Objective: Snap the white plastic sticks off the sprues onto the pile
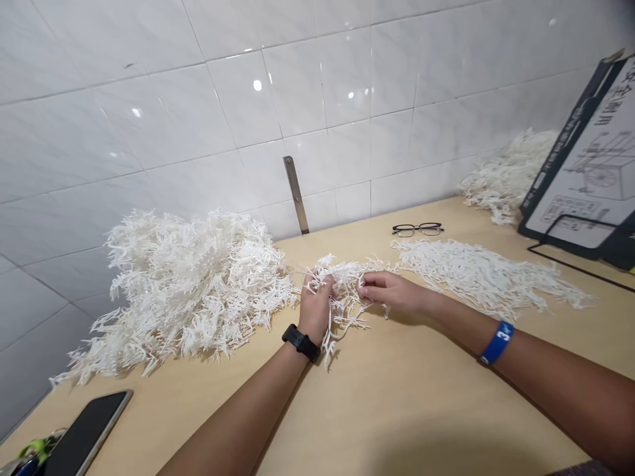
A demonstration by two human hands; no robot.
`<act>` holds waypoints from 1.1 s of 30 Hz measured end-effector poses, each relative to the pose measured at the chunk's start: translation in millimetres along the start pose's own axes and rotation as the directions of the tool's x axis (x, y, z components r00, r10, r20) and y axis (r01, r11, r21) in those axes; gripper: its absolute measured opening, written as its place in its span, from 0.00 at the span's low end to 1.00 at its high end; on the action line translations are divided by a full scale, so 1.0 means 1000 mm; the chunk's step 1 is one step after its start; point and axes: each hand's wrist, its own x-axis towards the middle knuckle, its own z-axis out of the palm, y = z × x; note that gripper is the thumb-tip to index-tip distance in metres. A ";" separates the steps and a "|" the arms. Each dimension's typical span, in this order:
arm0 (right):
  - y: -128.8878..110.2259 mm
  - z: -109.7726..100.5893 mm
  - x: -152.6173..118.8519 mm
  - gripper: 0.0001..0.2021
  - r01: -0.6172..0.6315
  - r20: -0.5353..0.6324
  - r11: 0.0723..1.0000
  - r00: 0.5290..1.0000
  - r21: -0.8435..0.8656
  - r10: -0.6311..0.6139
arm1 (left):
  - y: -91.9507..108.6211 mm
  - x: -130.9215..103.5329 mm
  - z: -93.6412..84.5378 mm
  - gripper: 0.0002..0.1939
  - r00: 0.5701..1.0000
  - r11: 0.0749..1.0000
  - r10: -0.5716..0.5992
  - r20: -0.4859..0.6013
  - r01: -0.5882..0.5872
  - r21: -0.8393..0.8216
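My left hand [316, 301], wearing a black watch at the wrist, is closed around a loose bunch of thin white branching sprigs [342, 272]. Some sprigs hang below it to the tabletop. Just to the right, my right hand [384, 289] has thumb and fingers pinched at the edge of the same bunch, on a white sprig. A large heap of similar white sprigs [198, 277] lies left of my left hand. Beyond my right forearm, a flatter pile of straighter white strands [476, 274] is spread on the table.
Black-framed glasses [418, 229] lie near the wall. Another white pile [516, 168] sits at the back right, beside a leaning printed box [590, 172] and a black wire frame [580, 264]. A phone [84, 436] lies front left. A metal strip [296, 195] stands against the tiled wall.
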 end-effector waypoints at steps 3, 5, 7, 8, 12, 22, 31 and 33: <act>0.003 0.002 0.001 0.16 -0.036 -0.047 0.990 0.998 -0.136 0.030 | -0.003 -0.008 0.004 0.20 0.979 0.972 0.201 0.027 -0.203 0.120; 0.004 0.005 0.001 0.16 -0.028 -0.038 0.965 0.999 -0.261 0.019 | -0.004 -0.011 0.006 0.20 0.970 0.959 0.195 0.142 -0.219 0.181; 0.005 0.009 0.001 0.15 0.010 -0.024 0.922 0.999 -0.386 -0.021 | -0.003 -0.012 0.008 0.15 0.953 0.951 0.128 0.275 -0.197 0.240; 0.006 0.011 0.001 0.14 0.025 -0.023 0.897 0.999 -0.440 -0.039 | -0.002 -0.012 0.008 0.13 0.940 0.949 0.094 0.329 -0.184 0.257; 0.009 0.017 0.002 0.14 0.051 0.005 0.831 0.998 -0.554 -0.058 | 0.003 -0.008 0.007 0.14 0.929 0.955 0.043 0.366 -0.146 0.258; 0.005 0.019 0.004 0.15 0.134 0.127 0.925 0.987 -0.356 -0.095 | 0.006 -0.006 0.004 0.06 0.984 0.986 -0.002 0.178 -0.027 0.163; 0.007 0.018 0.003 0.14 0.116 0.130 0.959 0.988 -0.259 -0.084 | -0.003 0.008 -0.005 0.07 0.970 0.973 -0.214 0.116 0.222 -0.061; 0.002 0.016 0.002 0.16 0.103 0.019 0.941 0.995 -0.323 -0.103 | -0.006 0.008 -0.006 0.11 0.969 0.978 -0.188 0.159 0.200 -0.064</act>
